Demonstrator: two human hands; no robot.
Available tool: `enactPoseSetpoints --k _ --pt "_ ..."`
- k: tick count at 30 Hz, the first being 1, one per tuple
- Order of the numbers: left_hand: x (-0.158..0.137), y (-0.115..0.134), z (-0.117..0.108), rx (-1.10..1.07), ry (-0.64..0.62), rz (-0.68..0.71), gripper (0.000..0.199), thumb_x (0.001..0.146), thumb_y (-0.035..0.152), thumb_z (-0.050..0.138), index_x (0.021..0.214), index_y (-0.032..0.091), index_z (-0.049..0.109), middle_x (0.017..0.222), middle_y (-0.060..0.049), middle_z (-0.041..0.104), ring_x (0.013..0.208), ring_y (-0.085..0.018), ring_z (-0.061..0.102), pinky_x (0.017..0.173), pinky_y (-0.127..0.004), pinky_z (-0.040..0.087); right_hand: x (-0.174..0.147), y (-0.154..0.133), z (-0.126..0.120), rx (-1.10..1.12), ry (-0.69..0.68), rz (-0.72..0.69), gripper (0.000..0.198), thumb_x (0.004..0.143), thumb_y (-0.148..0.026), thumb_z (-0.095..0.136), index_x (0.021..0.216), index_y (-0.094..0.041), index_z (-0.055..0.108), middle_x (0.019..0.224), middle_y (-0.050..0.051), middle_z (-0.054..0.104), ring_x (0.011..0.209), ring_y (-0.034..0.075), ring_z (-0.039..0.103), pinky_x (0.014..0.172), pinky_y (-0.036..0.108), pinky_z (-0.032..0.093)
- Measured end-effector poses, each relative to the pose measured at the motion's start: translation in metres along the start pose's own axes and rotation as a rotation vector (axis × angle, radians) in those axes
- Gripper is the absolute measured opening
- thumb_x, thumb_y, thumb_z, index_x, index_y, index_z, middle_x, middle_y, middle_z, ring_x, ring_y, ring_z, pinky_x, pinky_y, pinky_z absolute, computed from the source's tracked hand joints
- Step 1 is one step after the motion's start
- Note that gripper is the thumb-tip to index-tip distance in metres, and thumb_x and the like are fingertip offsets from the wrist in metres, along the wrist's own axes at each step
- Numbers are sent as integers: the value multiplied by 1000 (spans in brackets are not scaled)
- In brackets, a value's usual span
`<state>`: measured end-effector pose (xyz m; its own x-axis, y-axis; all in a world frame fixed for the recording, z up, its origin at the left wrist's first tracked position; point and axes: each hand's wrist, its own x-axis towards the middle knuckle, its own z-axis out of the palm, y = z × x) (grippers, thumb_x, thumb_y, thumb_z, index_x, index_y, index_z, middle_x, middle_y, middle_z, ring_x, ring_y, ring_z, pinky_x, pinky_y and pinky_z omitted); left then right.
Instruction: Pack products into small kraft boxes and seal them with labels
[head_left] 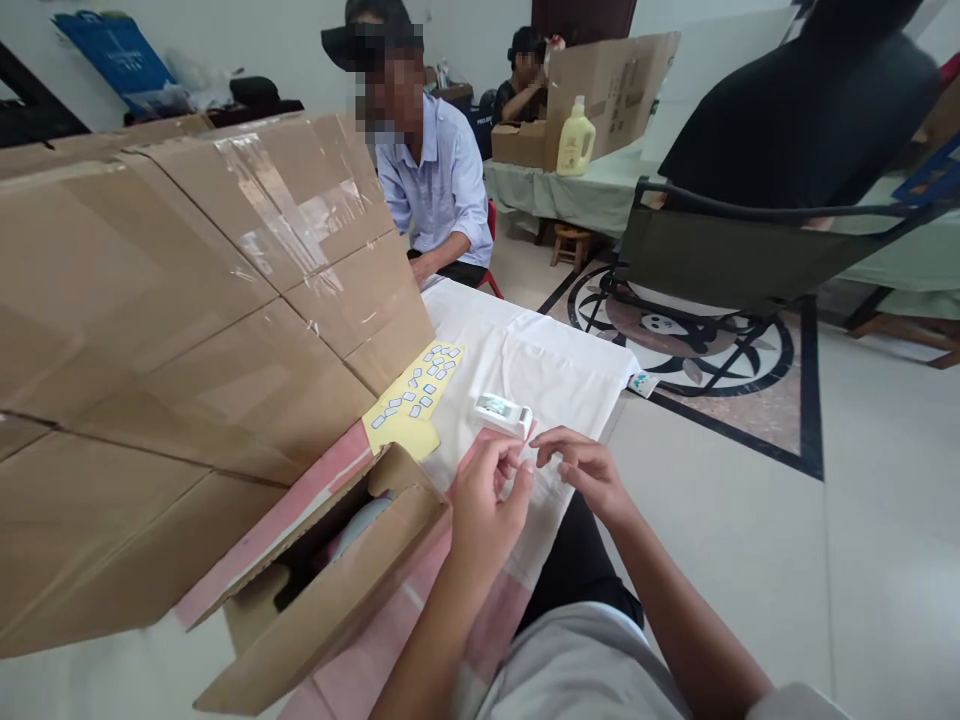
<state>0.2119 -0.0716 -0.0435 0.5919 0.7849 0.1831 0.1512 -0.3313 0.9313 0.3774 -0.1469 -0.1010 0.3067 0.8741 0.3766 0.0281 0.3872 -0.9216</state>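
Observation:
Just over the near edge of the cloth-covered table [559,350], my two hands are close together with their fingertips almost meeting. My left hand [487,495] has curled fingers with the thumb near them; whatever is between them is too small or hidden to make out. My right hand [589,470] is bent at the fingers, thumb apart, and shows nothing in its grasp. Right beyond my fingertips lies a small white device [504,415] with a rounded end and a panel on top. A yellow sheet [409,436] bearing several small pale, dark-edged rectangles lies to its left.
Large taped cardboard boxes [217,270] wall off the left side. An open narrow carton [375,590] stands by my left forearm. Across the table sits a person in a light shirt [450,170]. At right, another person in black [787,110] occupies a folding chair [712,255].

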Motion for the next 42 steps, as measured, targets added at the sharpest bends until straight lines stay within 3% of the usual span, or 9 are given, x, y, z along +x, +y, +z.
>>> enactPoseSetpoints --k 5,10,14,20,23,25,28,33,42 --pt "-33 0 -21 45 -25 -80 29 91 38 64 117 25 61 105 -4 64 95 -19 62 81 -31 50 -7 -20 21 -59 -112 -144 25 94 -23 60 70 -20 56 125 9 60 92 20 60 86 40 49" --pt "-54 -6 -32 91 -102 60 47 84 33 75 127 29 58 114 -4 61 98 -19 60 85 -32 50 -14 -27 41 -19 -229 -161 12 94 -19 60 81 -20 60 122 9 56 98 19 59 88 38 50" --pt "-68 -14 -35 138 -9 191 32 88 25 71 119 29 66 109 -4 62 97 -18 61 81 -30 51 -22 -32 54 7 -288 -126 12 94 -17 59 82 -20 58 116 9 56 101 19 60 90 36 50" --pt "-89 -10 -50 289 488 285 10 92 17 63 86 22 68 82 0 59 75 -13 58 63 -26 48 -28 -20 71 -85 -325 12 16 91 -14 57 77 -20 54 97 5 63 88 17 62 78 31 49" --pt "-97 5 -80 270 888 329 16 90 20 65 75 20 62 74 2 54 69 -14 54 58 -28 44 -29 -4 73 -254 -315 138 20 89 -13 57 72 -21 52 76 1 62 72 16 59 67 30 47" --pt "-102 16 -107 295 968 372 17 87 19 70 72 19 62 70 2 55 67 -14 53 59 -30 41 -25 0 72 -315 -284 123 11 90 -15 59 81 -22 58 82 2 65 77 18 62 71 32 50" --pt "-111 23 -142 416 828 390 13 84 16 72 73 19 66 69 2 59 68 -14 55 63 -31 39 -8 -13 75 -352 -237 -59 18 92 -23 63 110 -23 61 115 9 67 108 24 64 92 40 53" --pt "-120 17 -163 553 588 240 11 86 12 69 79 21 69 78 1 60 73 -13 56 63 -28 41 51 -43 112 -448 -364 -368 60 91 -36 69 146 -27 46 158 10 43 147 30 36 119 52 35" --pt "-102 18 -180 588 448 51 8 84 24 74 90 26 69 113 -5 60 107 -22 59 91 -39 48 77 3 158 -519 -569 -216 30 98 -16 52 118 -24 73 141 5 64 139 27 47 111 52 44"
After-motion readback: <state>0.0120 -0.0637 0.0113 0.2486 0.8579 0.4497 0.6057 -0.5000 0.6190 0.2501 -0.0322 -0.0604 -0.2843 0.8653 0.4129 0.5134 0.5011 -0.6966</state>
